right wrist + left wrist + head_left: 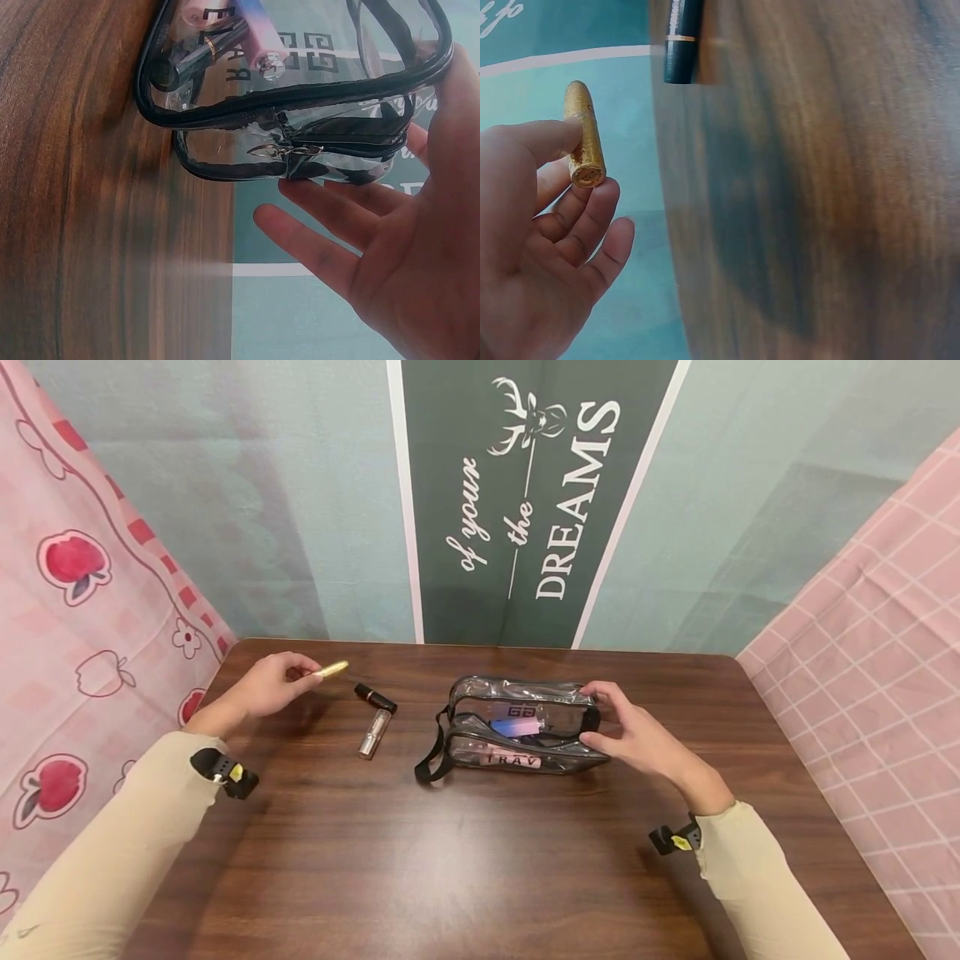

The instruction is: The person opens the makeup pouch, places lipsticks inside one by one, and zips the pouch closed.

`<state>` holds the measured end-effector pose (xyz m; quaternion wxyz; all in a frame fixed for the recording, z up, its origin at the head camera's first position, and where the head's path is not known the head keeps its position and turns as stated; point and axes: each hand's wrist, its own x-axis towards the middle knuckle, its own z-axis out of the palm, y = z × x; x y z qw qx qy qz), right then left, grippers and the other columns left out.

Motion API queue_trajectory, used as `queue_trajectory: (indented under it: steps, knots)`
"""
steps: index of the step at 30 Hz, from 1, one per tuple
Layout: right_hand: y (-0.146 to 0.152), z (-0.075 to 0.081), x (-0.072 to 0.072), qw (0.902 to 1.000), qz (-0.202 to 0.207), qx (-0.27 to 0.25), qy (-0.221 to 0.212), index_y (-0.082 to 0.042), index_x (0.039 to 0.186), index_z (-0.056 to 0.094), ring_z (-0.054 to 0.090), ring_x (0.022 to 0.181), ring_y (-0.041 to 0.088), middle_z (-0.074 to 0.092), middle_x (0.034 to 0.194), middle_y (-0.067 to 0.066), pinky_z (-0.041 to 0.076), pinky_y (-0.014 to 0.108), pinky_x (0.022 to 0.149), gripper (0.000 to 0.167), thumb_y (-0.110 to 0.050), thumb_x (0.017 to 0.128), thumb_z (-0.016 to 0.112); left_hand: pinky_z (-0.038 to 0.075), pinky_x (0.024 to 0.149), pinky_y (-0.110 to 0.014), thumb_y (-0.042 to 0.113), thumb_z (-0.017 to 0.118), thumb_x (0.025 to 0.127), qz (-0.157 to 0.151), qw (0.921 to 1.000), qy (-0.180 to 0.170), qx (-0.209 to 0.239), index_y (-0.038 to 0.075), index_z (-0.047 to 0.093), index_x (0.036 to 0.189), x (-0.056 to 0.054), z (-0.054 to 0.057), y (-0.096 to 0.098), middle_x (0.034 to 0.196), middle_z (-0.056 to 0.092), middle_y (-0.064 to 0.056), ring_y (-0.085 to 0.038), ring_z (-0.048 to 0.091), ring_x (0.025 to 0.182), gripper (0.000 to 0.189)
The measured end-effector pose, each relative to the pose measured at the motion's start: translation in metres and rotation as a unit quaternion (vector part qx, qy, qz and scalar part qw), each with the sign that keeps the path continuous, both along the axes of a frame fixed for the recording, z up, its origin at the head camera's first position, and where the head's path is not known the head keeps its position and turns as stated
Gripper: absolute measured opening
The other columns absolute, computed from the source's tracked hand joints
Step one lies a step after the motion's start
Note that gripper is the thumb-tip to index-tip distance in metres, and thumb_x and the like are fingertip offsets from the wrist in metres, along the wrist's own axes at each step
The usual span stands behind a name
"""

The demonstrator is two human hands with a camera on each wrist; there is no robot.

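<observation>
My left hand (277, 683) pinches a gold, bullet-shaped lipstick tube (585, 135) between thumb and fingers, held up at the far left of the table. Close to its right lie a black tube with a gold band (375, 697) and a clear-and-silver lip gloss tube (374, 733). A see-through toiletry bag with black trim (573, 765) stands with its top unzipped. My right hand (637, 735) grips the bag's right end, thumb and index finger on its edges. Inside lie a blue-to-pink tube (517, 727), a black tube (202, 54) and a pink item (201, 12).
The brown wooden table (450, 868) reaches back to a hanging cloth with lettering (487, 618). Pink curtains flank both sides, the left one with apples (75, 564). A black carry strap (433, 768) sticks out from the bag's left end.
</observation>
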<state>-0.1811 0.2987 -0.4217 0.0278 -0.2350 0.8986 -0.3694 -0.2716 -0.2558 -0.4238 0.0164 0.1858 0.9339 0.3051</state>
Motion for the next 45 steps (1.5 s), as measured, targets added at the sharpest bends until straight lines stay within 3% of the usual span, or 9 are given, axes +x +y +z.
queue_trajectory:
  steps: [6,13,22,28,39,45]
  knots:
    - [0.001,0.000,0.000,0.9999,-0.002,-0.004,-0.009,-0.014,0.144,0.035,0.059,0.123,0.042,0.056,0.137,0.022,0.056,0.050,0.087,0.067,-0.009,0.092,0.076,0.047,0.075,-0.036,0.013,0.068,0.099,-0.003,0.9999,0.011,-0.003,-0.004,0.070,0.110,0.002,0.014,0.003,0.096,0.068,-0.014,-0.026,0.059,0.086,0.020]
    - [0.001,0.000,0.001,0.9999,-0.003,-0.006,-0.012,-0.015,0.144,0.035,0.058,0.123,0.042,0.055,0.138,0.022,0.056,0.049,0.088,0.066,-0.009,0.092,0.076,0.047,0.079,-0.040,0.013,0.067,0.099,-0.007,0.9999,0.014,-0.004,-0.003,0.069,0.109,0.003,0.027,0.012,0.095,0.066,-0.014,-0.027,0.059,0.087,0.019]
    - [0.001,-0.001,0.000,0.9999,0.001,-0.013,-0.011,-0.014,0.143,0.035,0.058,0.125,0.042,0.055,0.138,0.022,0.056,0.049,0.088,0.065,-0.008,0.092,0.075,0.047,0.079,-0.040,0.011,0.068,0.098,-0.041,0.9976,0.055,0.009,-0.001,0.072,0.106,0.005,0.041,0.023,0.095,0.067,-0.012,-0.024,0.058,0.086,0.014]
    - [0.001,-0.002,-0.001,0.9999,0.002,-0.012,-0.008,-0.015,0.143,0.035,0.058,0.124,0.042,0.056,0.138,0.021,0.056,0.049,0.088,0.065,-0.008,0.092,0.075,0.048,0.074,-0.027,0.010,0.069,0.097,-0.051,0.9969,0.057,0.017,-0.001,0.072,0.106,0.010,0.054,0.032,0.095,0.066,-0.011,-0.021,0.059,0.084,0.015]
    - [0.001,0.001,-0.002,0.9998,-0.007,0.016,-0.001,-0.016,0.144,0.035,0.058,0.124,0.042,0.056,0.138,0.023,0.052,0.056,0.092,0.066,-0.012,0.092,0.076,0.047,0.068,-0.028,0.010,0.070,0.097,-0.090,0.9940,0.062,0.011,0.000,0.072,0.107,0.014,0.069,0.054,0.092,0.065,-0.008,-0.018,0.058,0.077,0.014]
    - [0.000,0.001,-0.002,0.9999,-0.005,0.003,-0.012,-0.015,0.144,0.034,0.057,0.124,0.045,0.054,0.138,0.024,0.053,0.058,0.090,0.066,-0.010,0.092,0.076,0.048,0.069,-0.030,0.009,0.070,0.097,-0.123,0.9906,0.057,0.016,0.002,0.072,0.108,0.016,0.073,0.071,0.093,0.064,-0.006,-0.017,0.058,0.076,0.013]
